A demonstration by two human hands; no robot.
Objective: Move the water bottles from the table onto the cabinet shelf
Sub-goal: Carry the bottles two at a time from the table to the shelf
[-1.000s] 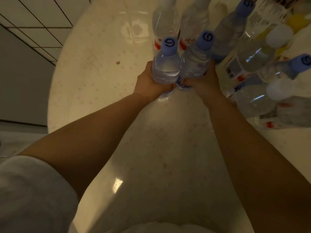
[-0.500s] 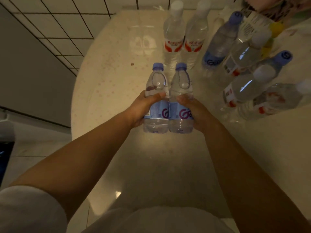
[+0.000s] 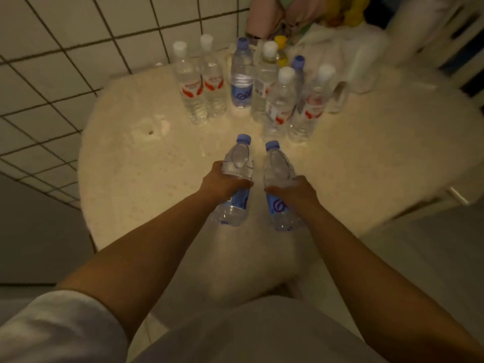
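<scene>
Each hand gripped one blue-capped bottle around its middle: left hand [image 3: 222, 183] on the left bottle [image 3: 237, 179], right hand [image 3: 296, 191] on the right bottle [image 3: 279, 184], held over the table [image 3: 117, 179] near its front edge. Smooth plastic could slip; swinging them might topple bottles standing at the back edge [image 3: 242, 77].

Round cream table [image 3: 162, 179] — cluster of upright water bottles [image 3: 242, 77] at far side.
</scene>
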